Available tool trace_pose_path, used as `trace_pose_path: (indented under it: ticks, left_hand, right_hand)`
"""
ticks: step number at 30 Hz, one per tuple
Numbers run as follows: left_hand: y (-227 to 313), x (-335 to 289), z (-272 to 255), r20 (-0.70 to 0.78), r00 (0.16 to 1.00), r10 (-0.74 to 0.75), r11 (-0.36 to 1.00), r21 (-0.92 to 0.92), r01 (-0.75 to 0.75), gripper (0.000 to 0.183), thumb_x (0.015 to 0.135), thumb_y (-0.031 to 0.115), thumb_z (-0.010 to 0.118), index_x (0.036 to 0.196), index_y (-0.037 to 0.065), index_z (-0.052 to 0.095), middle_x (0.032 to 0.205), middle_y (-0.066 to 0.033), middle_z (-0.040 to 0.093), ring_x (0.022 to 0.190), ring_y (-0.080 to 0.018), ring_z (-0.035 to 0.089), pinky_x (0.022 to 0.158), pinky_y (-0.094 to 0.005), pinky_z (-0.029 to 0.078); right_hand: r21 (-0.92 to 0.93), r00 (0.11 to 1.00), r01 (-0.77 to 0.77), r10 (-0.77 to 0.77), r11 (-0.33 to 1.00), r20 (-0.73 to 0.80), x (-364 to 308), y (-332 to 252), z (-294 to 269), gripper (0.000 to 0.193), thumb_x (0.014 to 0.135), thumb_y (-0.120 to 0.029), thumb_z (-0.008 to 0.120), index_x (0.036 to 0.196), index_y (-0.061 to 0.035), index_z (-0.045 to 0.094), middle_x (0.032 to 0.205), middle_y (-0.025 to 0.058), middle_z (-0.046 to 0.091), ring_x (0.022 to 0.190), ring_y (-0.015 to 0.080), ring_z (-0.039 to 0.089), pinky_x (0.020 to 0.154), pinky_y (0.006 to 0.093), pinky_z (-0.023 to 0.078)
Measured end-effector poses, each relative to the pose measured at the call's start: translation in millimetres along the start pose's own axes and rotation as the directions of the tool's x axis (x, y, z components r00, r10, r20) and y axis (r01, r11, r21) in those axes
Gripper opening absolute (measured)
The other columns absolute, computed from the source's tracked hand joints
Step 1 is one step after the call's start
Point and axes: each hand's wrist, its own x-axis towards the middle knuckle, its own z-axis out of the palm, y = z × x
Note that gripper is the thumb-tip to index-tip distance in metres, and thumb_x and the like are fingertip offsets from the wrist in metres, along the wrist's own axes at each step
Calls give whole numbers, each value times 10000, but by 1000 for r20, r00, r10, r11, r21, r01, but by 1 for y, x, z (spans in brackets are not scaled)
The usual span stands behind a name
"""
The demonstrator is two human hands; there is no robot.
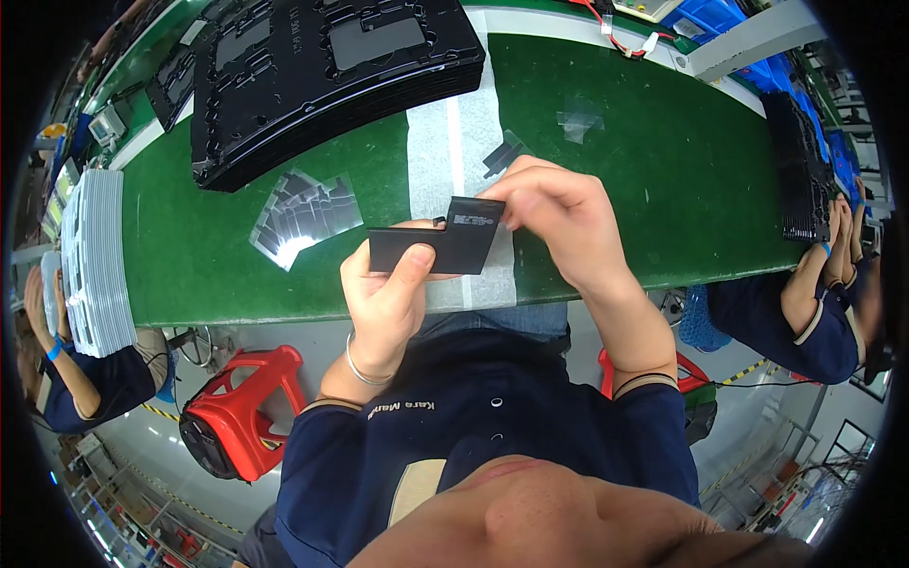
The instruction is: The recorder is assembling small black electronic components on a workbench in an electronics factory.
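So the left hand is clamped on one black L-shaped piece, long axis left-right, short arm pointing away; right hand fingertips bunched at that arm, can't tell if gripping. Beneath: one green table.

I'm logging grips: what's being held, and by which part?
Left hand holds the black piece by its left part; whether the right hand does is unclear.

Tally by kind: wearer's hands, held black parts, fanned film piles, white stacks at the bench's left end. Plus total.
Hands (left hand, right hand): 2
Black L-shaped part: 1
Fanned film pile: 1
White stack: 1
Total: 5
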Motion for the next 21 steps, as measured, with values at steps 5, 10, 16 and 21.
trace_pose_path:
  ticks: [5, 10, 16, 21]
  left_hand:
    - [-3, 0, 3, -23, 1000, -13, 1000, -13, 13, 230, 864, 106, 568, 999, -81, 563, 896, -184, 619, 720, -232, 640, 608, -343, 573]
    - [-5, -1, 3, -44, 998, -40, 999, 1, 40, 231, 862, 104, 570, 991, -88, 569, 882, -177, 623, 698, -219, 636, 605, -321, 562]
    - [1, -3, -1, 46, 998, -40, 999, 38, 39, 186, 834, 22, 593, 985, -86, 607, 918, -147, 645, 789, -159, 609, 735, -277, 491]
    - [1, -2, 0, 75, 994, 76, 937, 334, -97, 172, 823, 10, 590, 959, -90, 621, 866, -112, 661, 757, -125, 600, 699, -241, 481]
  right_hand:
    - [-106, 996, 8, 1, 994, 85, 3, 6, -7, 117, 844, -90, 599, 866, 9, 657, 773, 23, 591, 677, 80, 516, 622, 220, 411]
    - [-181, 992, -12, 34, 983, 120, 3, 2, -7, 133, 855, -75, 580, 875, 40, 644, 810, 33, 572, 702, 69, 485, 594, 201, 366]
    - [88, 947, -259, 234, 962, 221, 11, 0, -10, 113, 841, -93, 609, 826, 14, 641, 768, 8, 586, 704, 66, 510, 647, 211, 404]
    - [133, 951, -241, 207, 961, 229, 11, 9, -5, 88, 832, -45, 588, 754, -6, 601, 782, 31, 573, 720, 79, 499, 655, 216, 382]
